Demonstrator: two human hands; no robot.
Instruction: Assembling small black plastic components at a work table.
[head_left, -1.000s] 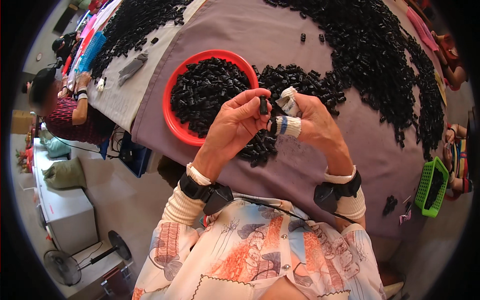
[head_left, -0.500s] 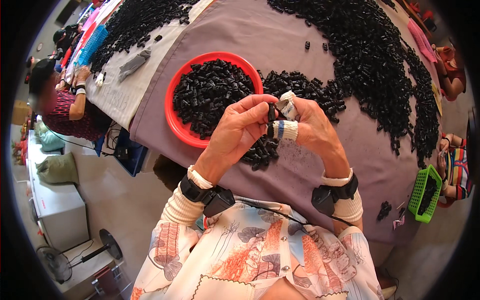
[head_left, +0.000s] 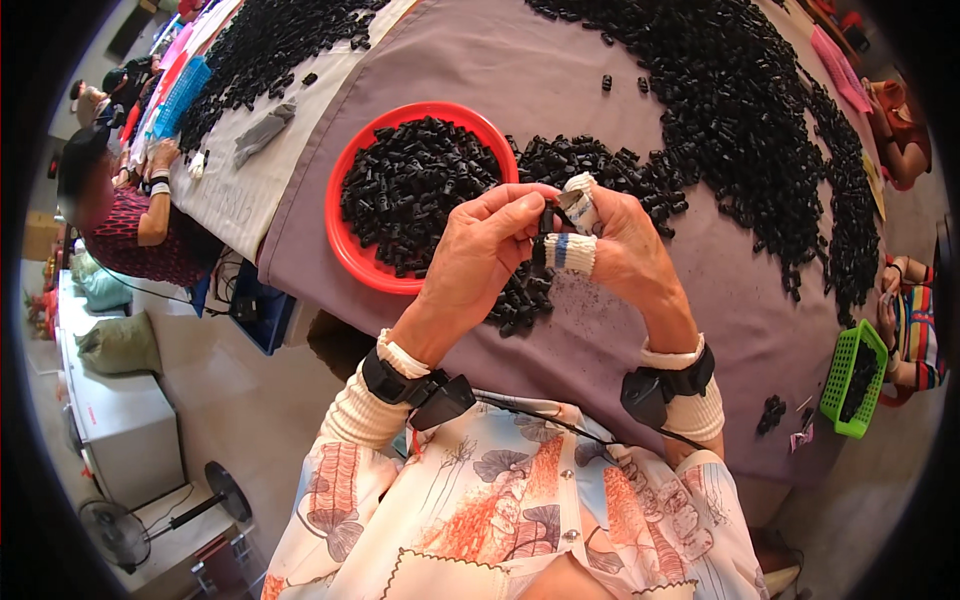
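Observation:
In front of my chest both hands meet around a small black plastic part (head_left: pixel 546 218). My left hand (head_left: pixel 482 245) pinches it between thumb and fingertips. My right hand (head_left: pixel 632 245) curls in from the other side, with cream knit sleeves (head_left: pixel 572 252) on its thumb and a finger. Its fingertips are bent close to the part, and what they grip, if anything, is hidden. Behind my left hand a red basin (head_left: pixel 340 225) is heaped with similar black parts (head_left: pixel 425 190). A loose pile of these parts (head_left: pixel 590 165) lies just beyond my hands.
A large spread of black parts (head_left: pixel 730 130) covers the table's (head_left: pixel 480 60) far right. A green basket (head_left: pixel 855 380) stands at the right edge, near a person in stripes (head_left: pixel 915 330). Another person (head_left: pixel 140 215) works at the left, near a grey cloth (head_left: pixel 265 132).
My hands stay together around the black part, with only slight finger shifts. The whole view has tilted a little.

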